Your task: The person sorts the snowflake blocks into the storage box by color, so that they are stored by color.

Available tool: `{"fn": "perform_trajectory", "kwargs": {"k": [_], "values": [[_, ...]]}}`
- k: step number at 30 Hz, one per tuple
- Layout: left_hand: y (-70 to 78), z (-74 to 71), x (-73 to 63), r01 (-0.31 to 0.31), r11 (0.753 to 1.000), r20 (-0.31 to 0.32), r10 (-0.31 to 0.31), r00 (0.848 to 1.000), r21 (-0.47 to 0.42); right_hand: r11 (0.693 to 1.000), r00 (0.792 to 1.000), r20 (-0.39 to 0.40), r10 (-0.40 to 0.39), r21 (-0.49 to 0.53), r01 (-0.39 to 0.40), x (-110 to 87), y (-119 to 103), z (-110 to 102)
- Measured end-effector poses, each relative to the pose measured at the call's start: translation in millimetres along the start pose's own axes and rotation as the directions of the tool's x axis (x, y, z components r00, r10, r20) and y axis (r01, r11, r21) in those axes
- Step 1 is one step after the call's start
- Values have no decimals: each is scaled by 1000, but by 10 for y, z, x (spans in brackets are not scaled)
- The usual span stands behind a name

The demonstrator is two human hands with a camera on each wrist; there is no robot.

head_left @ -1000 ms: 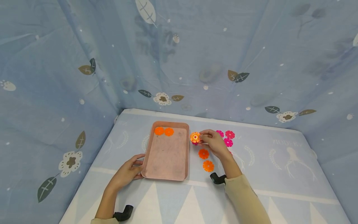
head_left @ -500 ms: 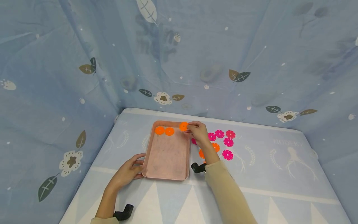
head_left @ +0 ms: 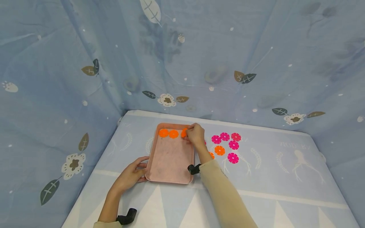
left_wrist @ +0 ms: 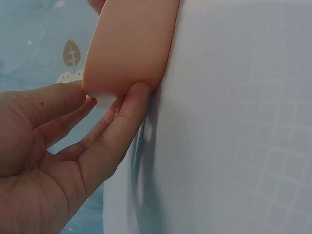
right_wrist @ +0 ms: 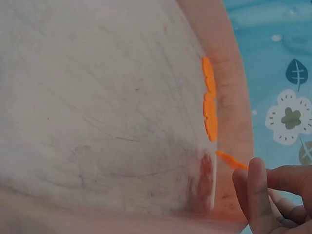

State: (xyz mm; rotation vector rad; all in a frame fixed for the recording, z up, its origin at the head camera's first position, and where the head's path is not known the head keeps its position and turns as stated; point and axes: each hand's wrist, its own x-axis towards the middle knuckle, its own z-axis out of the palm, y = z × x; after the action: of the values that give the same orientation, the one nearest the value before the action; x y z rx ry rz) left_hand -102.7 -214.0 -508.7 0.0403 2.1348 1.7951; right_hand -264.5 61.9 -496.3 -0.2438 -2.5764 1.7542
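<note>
My right hand (head_left: 196,135) pinches an orange notched plastic disc (head_left: 184,133) between thumb and fingers, over the far right corner of the pink tray (head_left: 170,181). In the right wrist view that disc (right_wrist: 230,159) is tilted, its lower edge close to the tray floor. Two more orange discs, a left one (head_left: 163,133) and a right one (head_left: 173,134), lie side by side along the tray's far wall. My left hand (head_left: 130,175) holds the tray's near left side; in the left wrist view, thumb and fingers grip the tray's outer wall (left_wrist: 131,46).
Right of the tray lie several pink notched discs (head_left: 233,158) and an orange one (head_left: 220,150); another orange disc (head_left: 211,155) is partly behind my right wrist. A patterned blue cloth (head_left: 211,57) hangs behind the table (head_left: 273,164).
My right hand has carried the orange disc leftward from above the loose discs to the tray's far right corner and lowered it. The left hand stays at the tray's side.
</note>
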Motion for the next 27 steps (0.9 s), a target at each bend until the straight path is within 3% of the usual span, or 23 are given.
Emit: {"fn": "perform_trajectory", "kwargs": {"k": [8,13,20,27], "values": [[18,7,-13,2,1000,-5,-2,1000,1,989,998,-5,-64,-133,63,-18,-27,-11],[-7,7,11,19,1000,-19,-19,1000,17,960,992,15,-127,-248,126,-68,-111,-125],[-46,3,27,20,1000,-18,-20,1000,12,987,987,102,-122,-92,131,-168,-222,-453],[-47,-1,36,18,1000,-14,-18,1000,13,983,983,91,-159,-78,166,-340,-179,-809]]}}
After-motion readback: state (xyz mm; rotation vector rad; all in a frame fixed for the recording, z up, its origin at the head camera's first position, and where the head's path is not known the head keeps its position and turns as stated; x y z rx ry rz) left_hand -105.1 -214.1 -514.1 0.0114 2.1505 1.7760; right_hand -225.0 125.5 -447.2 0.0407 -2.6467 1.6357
